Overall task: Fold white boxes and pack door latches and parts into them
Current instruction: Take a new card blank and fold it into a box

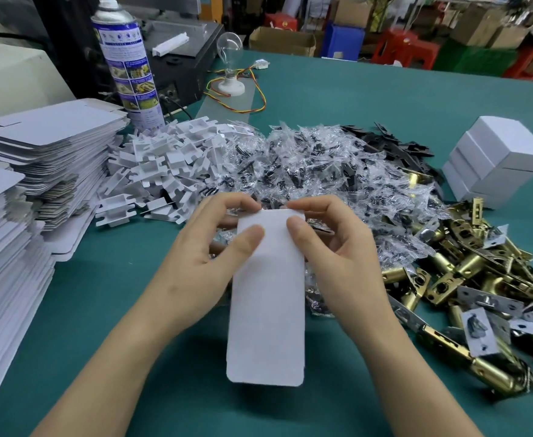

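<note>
A flat white box blank (266, 313) is held over the green table (107, 310), its long side running toward me. My left hand (205, 257) grips its far left edge, thumb on top and fingers curled behind. My right hand (331, 247) grips the far right edge the same way. Brass door latches (467, 279) lie heaped at the right. Small clear bags of dark parts (306, 165) are piled beyond my hands. White card inserts (161, 165) lie left of the bags. Dark strike plates (394, 146) sit behind the bags.
Tall stacks of flat box blanks (47, 143) fill the left side. Finished white boxes (495, 159) are stacked at the right. A spray can (126, 64), a bulb on a wired socket (230, 58) and a dark machine (180, 58) stand at the back.
</note>
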Demonstrator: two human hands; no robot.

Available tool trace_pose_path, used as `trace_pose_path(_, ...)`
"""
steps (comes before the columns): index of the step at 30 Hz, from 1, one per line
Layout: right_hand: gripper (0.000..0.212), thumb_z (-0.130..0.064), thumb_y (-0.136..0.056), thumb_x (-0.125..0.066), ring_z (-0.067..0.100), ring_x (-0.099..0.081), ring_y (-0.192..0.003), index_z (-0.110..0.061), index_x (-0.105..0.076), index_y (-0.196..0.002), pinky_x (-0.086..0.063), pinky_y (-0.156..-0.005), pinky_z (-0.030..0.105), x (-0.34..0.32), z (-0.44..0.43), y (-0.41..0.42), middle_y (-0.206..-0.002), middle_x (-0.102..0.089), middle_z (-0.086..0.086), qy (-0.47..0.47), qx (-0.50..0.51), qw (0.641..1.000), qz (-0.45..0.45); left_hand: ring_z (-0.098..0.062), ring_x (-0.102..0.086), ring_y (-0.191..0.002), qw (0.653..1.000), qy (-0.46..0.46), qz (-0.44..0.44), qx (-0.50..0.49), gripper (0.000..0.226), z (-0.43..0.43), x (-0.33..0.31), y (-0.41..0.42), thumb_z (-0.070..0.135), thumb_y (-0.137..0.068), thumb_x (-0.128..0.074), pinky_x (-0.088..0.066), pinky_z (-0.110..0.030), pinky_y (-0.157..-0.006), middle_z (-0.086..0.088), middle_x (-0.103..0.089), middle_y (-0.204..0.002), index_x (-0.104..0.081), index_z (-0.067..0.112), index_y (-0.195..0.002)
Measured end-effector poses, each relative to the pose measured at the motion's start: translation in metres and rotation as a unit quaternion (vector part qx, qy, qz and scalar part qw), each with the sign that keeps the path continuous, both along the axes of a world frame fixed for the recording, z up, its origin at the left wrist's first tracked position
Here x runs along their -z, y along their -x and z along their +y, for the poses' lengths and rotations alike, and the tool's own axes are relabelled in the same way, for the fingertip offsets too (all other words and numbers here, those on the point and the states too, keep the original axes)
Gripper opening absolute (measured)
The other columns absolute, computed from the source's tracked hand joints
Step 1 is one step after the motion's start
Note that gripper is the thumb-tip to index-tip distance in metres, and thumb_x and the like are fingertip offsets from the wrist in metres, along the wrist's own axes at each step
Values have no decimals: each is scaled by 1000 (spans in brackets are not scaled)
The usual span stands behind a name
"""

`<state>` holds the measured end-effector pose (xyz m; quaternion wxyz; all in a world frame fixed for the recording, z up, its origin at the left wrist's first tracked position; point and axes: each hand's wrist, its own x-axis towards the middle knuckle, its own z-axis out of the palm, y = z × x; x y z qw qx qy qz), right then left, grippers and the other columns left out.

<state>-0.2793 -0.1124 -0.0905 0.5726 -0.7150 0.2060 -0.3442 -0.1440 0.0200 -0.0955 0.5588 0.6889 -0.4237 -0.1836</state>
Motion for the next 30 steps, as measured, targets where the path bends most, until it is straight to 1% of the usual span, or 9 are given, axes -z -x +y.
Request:
trace_pose_path(3,9,-21,-97,-67,6,-68,-75,-25,-73,-102,-53,-63,28,0,0,0,-100,-73,-8,-9,-27,1000,0,-21,-67,-98,999,34,33,-21,21,-2,1,1,42,-101,-56,-57,-45,-82,5,-73,-109,-72,35,-112)
trace_pose_path(4,8,-21,-97,-67,3,-67,-75,-24,-73,-101,-51,-63,25,2,0,-1,-98,-73,-8,-13,-34,999,0,-29,-67,-97,998,34,40,-22,22,-2,1,3,39,-101,-56,-57,-53,-82,2,-75,-106,-75,34,-112)
trace_pose_path(6,7,-21,-97,-67,3,-67,-75,-24,-74,-99,-50,-63,24,3,1,-2,-97,-74,-8,-15,-38,999,2,-33,-69,-98,998,38,45,-27,22,-3,2,4,36,-101,-59,-55,-60,-85,1,-78,-105,-79,35,-109)
trace_pose_path(15,10,-25,-96,-67,27,-71,-81,-19,-74,-101,-54,-67,40,7,-3,-1,-100,-77,-2,-28,-46,998,26,-37,-72,-98,996,31,76,-34,22,-2,1,2,36,-95,-64,-56,-61,-89,-3,-81,-99,-83,30,-104)
trace_pose_path(21,9,-28,-93,-70,11,-60,-66,-22,-75,-97,-45,-52,24,6,-8,1,-95,-76,-2,-55,-45,996,51,-20,-75,-98,997,16,73,-17,23,-5,3,3,39,-97,-60,-58,-44,-85,8,-81,-103,-81,39,-106)
trace_pose_path(23,6,-27,-95,-71,10,-57,-65,-22,-74,-94,-44,-50,23,5,-10,2,-88,-73,-6,-78,-38,994,63,-9,-73,-101,999,5,46,-14,27,-7,6,0,42,-101,-53,-56,-34,-85,15,-79,-109,-77,44,-114)
trace_pose_path(25,9,-25,-99,-69,10,-53,-58,-21,-74,-93,-39,-46,22,3,-12,4,-78,-68,-7,-125,-20,990,68,-3,-68,-115,1000,2,9,-13,32,-4,8,0,34,-108,-50,-54,-34,-97,18,-74,-123,-69,43,-131)
trace_pose_path(28,13,-24,-100,-66,17,-51,-59,-18,-73,-91,-38,-51,27,-2,-15,6,-74,-63,1,-179,8,981,72,-1,-48,-141,987,-26,-159,12,56,-1,5,-5,7,-105,-57,-39,-27,-117,15,-56,-151,-48,32,-155)
trace_pose_path(30,16,-21,-100,-64,17,-51,-62,-15,-72,-88,-39,-52,29,-4,-16,5,-73,-61,5,-156,23,984,79,-13,-39,-152,952,-124,-268,84,57,-17,-9,-4,28,-100,-48,-30,-27,-122,-4,-40,-166,-42,12,-154)
